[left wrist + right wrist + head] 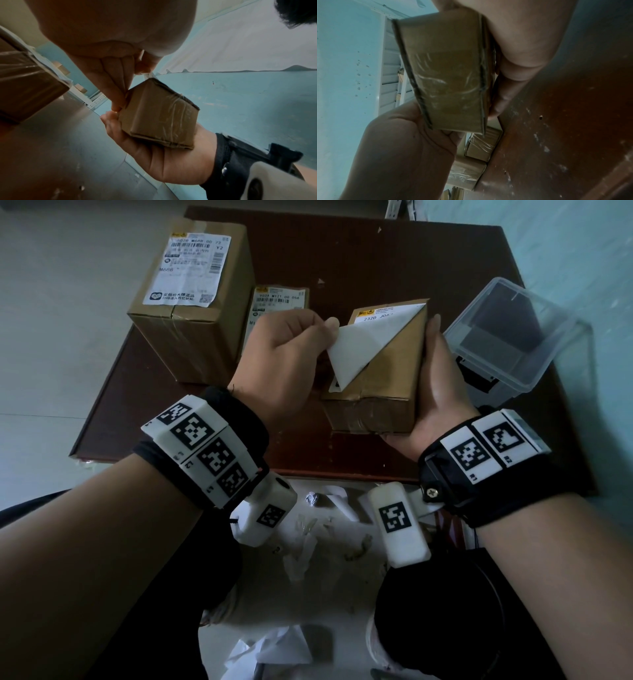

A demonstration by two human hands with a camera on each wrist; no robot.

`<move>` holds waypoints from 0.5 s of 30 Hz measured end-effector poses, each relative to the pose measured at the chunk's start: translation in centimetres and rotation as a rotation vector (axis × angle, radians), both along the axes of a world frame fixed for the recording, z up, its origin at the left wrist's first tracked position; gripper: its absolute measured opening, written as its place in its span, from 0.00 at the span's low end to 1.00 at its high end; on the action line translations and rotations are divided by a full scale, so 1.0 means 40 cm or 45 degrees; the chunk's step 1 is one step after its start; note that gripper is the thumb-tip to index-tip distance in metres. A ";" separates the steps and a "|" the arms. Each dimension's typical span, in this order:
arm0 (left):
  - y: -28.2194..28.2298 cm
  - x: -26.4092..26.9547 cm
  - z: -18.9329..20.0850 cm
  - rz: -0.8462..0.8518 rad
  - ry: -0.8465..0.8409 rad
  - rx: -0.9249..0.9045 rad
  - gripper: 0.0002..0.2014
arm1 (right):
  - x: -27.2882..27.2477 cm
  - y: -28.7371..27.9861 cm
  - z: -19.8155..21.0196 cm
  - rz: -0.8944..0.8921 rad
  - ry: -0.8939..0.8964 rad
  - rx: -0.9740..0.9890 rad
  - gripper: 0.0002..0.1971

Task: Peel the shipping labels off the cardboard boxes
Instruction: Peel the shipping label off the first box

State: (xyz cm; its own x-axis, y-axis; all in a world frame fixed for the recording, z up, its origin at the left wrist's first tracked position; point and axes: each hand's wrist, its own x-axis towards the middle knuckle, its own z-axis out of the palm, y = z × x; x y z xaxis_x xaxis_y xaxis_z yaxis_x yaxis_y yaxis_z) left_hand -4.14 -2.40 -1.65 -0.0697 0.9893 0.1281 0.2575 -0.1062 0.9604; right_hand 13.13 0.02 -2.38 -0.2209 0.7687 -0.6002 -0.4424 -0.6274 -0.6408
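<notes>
Holding the small brown cardboard box (383,392) above the dark reddish-brown wooden table (394,261), your right hand (435,392) cups it from the right side and underneath, fingers running up along its side wall and curling under its base. Your left hand (287,354) pinches the loose corner of the white shipping label (356,347) between thumb and fingers; the label is folded back on a diagonal, its blank underside facing you, while its top edge with printed digits and its lower tip sit on the box top. From the left wrist view, that box (159,115) rests in your right palm with clear tape shining on its end.

On the table to the left stands a large tape-sealed cardboard box (191,313) with a full white printed label (191,268) on its top. Just behind your left hand sits a smaller labelled cardboard box (277,299), partly hidden. At the table's right edge a clear plastic lidded container (507,337) rests tilted, near your right hand. Crumpled white paper scraps (308,529) lie on the floor between your forearms.
</notes>
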 end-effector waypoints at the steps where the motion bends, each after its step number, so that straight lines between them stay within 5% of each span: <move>1: -0.002 0.002 0.000 -0.001 0.034 0.017 0.21 | -0.002 -0.001 0.001 -0.012 0.010 -0.006 0.44; 7: -0.013 0.024 0.002 0.002 0.335 0.173 0.21 | -0.016 -0.010 0.005 -0.153 0.086 -0.042 0.42; 15: -0.026 0.048 -0.007 -0.143 0.093 0.153 0.10 | -0.014 0.001 0.000 -0.260 0.161 -0.047 0.44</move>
